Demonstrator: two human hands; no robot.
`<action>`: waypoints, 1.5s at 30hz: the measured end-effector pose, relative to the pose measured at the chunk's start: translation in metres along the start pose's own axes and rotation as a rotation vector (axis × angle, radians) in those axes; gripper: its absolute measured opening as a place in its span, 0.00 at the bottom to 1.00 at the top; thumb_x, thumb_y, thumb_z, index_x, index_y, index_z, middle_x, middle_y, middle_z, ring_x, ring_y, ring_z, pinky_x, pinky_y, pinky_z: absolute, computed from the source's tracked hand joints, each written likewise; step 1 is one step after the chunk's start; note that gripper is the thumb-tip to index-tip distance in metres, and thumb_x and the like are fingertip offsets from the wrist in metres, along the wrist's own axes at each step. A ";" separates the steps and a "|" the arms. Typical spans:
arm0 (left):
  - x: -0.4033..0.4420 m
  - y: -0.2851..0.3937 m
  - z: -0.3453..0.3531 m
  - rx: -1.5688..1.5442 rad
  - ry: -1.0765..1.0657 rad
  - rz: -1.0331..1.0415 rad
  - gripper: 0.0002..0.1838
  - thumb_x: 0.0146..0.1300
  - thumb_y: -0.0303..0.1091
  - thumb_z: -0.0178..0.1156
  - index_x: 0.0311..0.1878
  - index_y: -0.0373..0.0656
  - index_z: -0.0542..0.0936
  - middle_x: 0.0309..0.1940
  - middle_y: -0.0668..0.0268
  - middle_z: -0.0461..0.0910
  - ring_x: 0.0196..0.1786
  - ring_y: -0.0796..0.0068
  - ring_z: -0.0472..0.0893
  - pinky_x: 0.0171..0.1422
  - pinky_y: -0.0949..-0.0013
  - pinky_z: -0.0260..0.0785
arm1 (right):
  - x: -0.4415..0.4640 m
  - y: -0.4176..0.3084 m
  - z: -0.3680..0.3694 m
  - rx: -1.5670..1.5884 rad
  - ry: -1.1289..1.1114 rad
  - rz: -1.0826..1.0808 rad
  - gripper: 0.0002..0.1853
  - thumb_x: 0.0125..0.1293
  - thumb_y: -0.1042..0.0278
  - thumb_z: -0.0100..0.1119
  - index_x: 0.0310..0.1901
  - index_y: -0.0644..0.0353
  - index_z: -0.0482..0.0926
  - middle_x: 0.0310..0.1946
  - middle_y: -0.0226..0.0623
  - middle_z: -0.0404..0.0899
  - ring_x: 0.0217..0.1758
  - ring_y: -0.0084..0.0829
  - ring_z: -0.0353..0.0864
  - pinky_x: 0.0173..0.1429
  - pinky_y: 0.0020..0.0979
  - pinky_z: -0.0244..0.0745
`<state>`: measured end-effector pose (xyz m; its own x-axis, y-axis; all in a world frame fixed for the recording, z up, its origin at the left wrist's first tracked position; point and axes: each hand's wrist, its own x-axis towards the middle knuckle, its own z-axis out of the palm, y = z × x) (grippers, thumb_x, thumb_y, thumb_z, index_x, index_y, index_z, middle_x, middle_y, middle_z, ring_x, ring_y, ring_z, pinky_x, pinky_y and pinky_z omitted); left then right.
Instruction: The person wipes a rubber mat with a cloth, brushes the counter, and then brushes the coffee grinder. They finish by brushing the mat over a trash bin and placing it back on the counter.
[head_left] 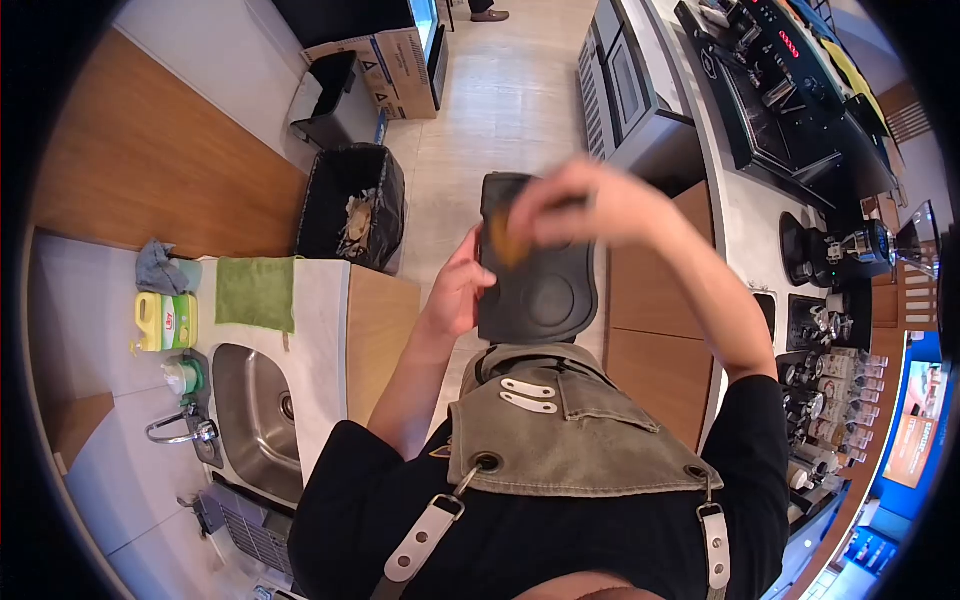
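Observation:
A black mat-like tray with a round recess near its lower end is held upright in front of the apron. My left hand grips its left edge, with the thumb on the front face. Over the tray's upper part is my right hand, blurred by motion, its fingers closed round a yellow-brown thing that looks like a brush or sponge and touches or nearly touches the surface. The blur hides its exact shape.
At left are a bin with a black bag, a sink, a green cloth and a yellow bottle. An espresso machine and grinder stand on the right counter. A person's shoe shows at the top.

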<state>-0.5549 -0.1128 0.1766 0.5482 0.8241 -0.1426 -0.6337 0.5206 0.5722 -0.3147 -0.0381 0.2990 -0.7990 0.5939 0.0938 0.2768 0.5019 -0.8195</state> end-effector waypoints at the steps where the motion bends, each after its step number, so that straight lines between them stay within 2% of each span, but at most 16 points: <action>1: 0.000 0.004 0.007 -0.100 -0.006 -0.008 0.45 0.53 0.20 0.48 0.81 0.40 0.56 0.71 0.53 0.71 0.71 0.57 0.76 0.74 0.53 0.73 | 0.000 0.015 -0.019 -0.663 0.260 0.083 0.10 0.67 0.71 0.66 0.47 0.61 0.87 0.42 0.42 0.89 0.47 0.42 0.87 0.52 0.38 0.81; 2: -0.001 0.003 0.006 -0.079 -0.016 0.007 0.45 0.53 0.20 0.48 0.81 0.40 0.55 0.71 0.53 0.71 0.71 0.57 0.75 0.75 0.53 0.73 | 0.001 0.014 -0.035 -0.860 0.444 0.294 0.10 0.67 0.71 0.66 0.47 0.62 0.86 0.41 0.43 0.88 0.47 0.43 0.87 0.53 0.36 0.81; 4: -0.001 0.005 0.002 -0.036 -0.031 0.049 0.45 0.53 0.20 0.48 0.81 0.40 0.55 0.71 0.52 0.71 0.72 0.56 0.75 0.75 0.53 0.72 | 0.001 -0.006 -0.036 -0.499 0.584 -0.003 0.09 0.68 0.70 0.65 0.46 0.62 0.86 0.40 0.42 0.88 0.46 0.43 0.87 0.52 0.34 0.81; 7: 0.002 0.004 0.004 0.008 -0.009 0.075 0.46 0.52 0.20 0.48 0.80 0.40 0.56 0.72 0.52 0.70 0.72 0.56 0.75 0.75 0.52 0.72 | -0.001 -0.045 -0.001 -0.046 -0.005 -0.159 0.10 0.68 0.67 0.67 0.46 0.64 0.87 0.41 0.42 0.89 0.45 0.39 0.88 0.52 0.36 0.81; 10: -0.004 0.003 0.011 0.054 0.010 0.077 0.45 0.52 0.19 0.48 0.80 0.40 0.57 0.71 0.52 0.70 0.72 0.55 0.75 0.74 0.52 0.73 | -0.009 -0.014 -0.002 0.085 -0.007 0.068 0.10 0.67 0.67 0.69 0.46 0.61 0.88 0.42 0.42 0.89 0.45 0.41 0.87 0.52 0.36 0.80; 12: -0.007 0.006 0.019 -0.031 0.015 0.078 0.45 0.52 0.18 0.49 0.79 0.40 0.57 0.71 0.53 0.70 0.72 0.56 0.75 0.75 0.51 0.73 | -0.008 0.003 -0.028 -0.848 0.551 0.303 0.09 0.71 0.68 0.63 0.46 0.61 0.88 0.40 0.42 0.90 0.42 0.34 0.89 0.48 0.30 0.82; 14: -0.002 0.011 0.020 -0.032 0.019 0.115 0.46 0.51 0.18 0.50 0.79 0.41 0.57 0.71 0.53 0.71 0.72 0.56 0.75 0.75 0.50 0.73 | -0.019 -0.010 -0.039 -0.287 0.699 0.191 0.09 0.74 0.69 0.61 0.48 0.62 0.88 0.41 0.41 0.90 0.44 0.31 0.89 0.51 0.28 0.82; 18: -0.008 0.000 0.017 0.042 0.073 0.184 0.47 0.50 0.17 0.50 0.79 0.44 0.56 0.71 0.54 0.71 0.72 0.55 0.75 0.75 0.49 0.74 | -0.035 -0.032 -0.015 0.082 -0.002 0.090 0.12 0.72 0.68 0.66 0.50 0.67 0.87 0.41 0.38 0.90 0.43 0.27 0.87 0.51 0.31 0.81; 22: -0.001 0.000 0.023 0.033 0.025 0.245 0.46 0.51 0.16 0.49 0.79 0.47 0.57 0.70 0.54 0.72 0.72 0.55 0.76 0.73 0.50 0.75 | -0.054 0.022 -0.023 -0.439 0.752 0.354 0.10 0.73 0.67 0.64 0.48 0.63 0.88 0.44 0.42 0.90 0.47 0.34 0.90 0.55 0.33 0.82; 23: 0.003 0.002 0.023 0.035 0.039 0.252 0.46 0.51 0.16 0.49 0.79 0.47 0.57 0.70 0.54 0.72 0.71 0.55 0.76 0.73 0.50 0.75 | -0.055 0.015 -0.017 -0.222 0.765 0.215 0.10 0.73 0.68 0.64 0.48 0.62 0.88 0.43 0.41 0.90 0.47 0.34 0.90 0.54 0.31 0.82; 27: 0.001 -0.009 0.018 0.063 0.076 0.266 0.46 0.51 0.14 0.49 0.78 0.47 0.57 0.69 0.55 0.73 0.70 0.56 0.77 0.71 0.50 0.77 | -0.057 -0.036 0.001 0.143 0.180 0.208 0.11 0.70 0.69 0.67 0.49 0.65 0.88 0.42 0.39 0.90 0.45 0.27 0.89 0.50 0.30 0.81; 30: 0.004 -0.012 0.018 0.105 0.069 0.291 0.46 0.50 0.13 0.50 0.77 0.47 0.57 0.68 0.56 0.74 0.69 0.57 0.78 0.71 0.51 0.77 | -0.059 0.014 0.007 -0.789 0.602 0.392 0.09 0.70 0.67 0.67 0.48 0.61 0.88 0.41 0.43 0.90 0.43 0.34 0.90 0.48 0.32 0.82; 34: 0.004 -0.009 0.027 0.129 0.087 0.322 0.45 0.51 0.11 0.50 0.76 0.47 0.58 0.66 0.57 0.75 0.67 0.60 0.79 0.71 0.54 0.77 | -0.062 -0.012 0.014 -0.239 0.848 0.131 0.09 0.72 0.69 0.65 0.48 0.62 0.88 0.40 0.45 0.89 0.40 0.39 0.90 0.45 0.35 0.82; 40: 0.011 -0.019 0.020 0.208 0.136 0.368 0.45 0.52 0.11 0.50 0.76 0.45 0.57 0.67 0.58 0.75 0.68 0.62 0.78 0.70 0.59 0.74 | -0.063 -0.004 0.050 0.323 0.506 0.346 0.11 0.74 0.65 0.64 0.45 0.64 0.88 0.33 0.30 0.87 0.35 0.18 0.80 0.43 0.24 0.77; 42: 0.009 -0.022 0.020 0.184 0.137 0.351 0.45 0.52 0.11 0.50 0.76 0.45 0.57 0.67 0.58 0.75 0.68 0.62 0.78 0.70 0.60 0.73 | -0.064 0.021 0.038 0.390 0.907 0.290 0.12 0.75 0.63 0.62 0.46 0.63 0.89 0.31 0.30 0.85 0.31 0.17 0.78 0.38 0.23 0.75; 45: 0.011 -0.024 0.021 0.187 0.138 0.364 0.44 0.52 0.11 0.50 0.76 0.45 0.58 0.67 0.58 0.75 0.68 0.63 0.78 0.70 0.60 0.73 | -0.066 0.013 0.037 0.450 0.580 0.412 0.13 0.75 0.64 0.59 0.47 0.64 0.88 0.29 0.28 0.83 0.30 0.16 0.77 0.35 0.23 0.72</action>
<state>-0.5219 -0.1208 0.1776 0.2211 0.9752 -0.0034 -0.6556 0.1512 0.7398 -0.2782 -0.0939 0.2617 -0.2456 0.9654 -0.0876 0.1488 -0.0518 -0.9875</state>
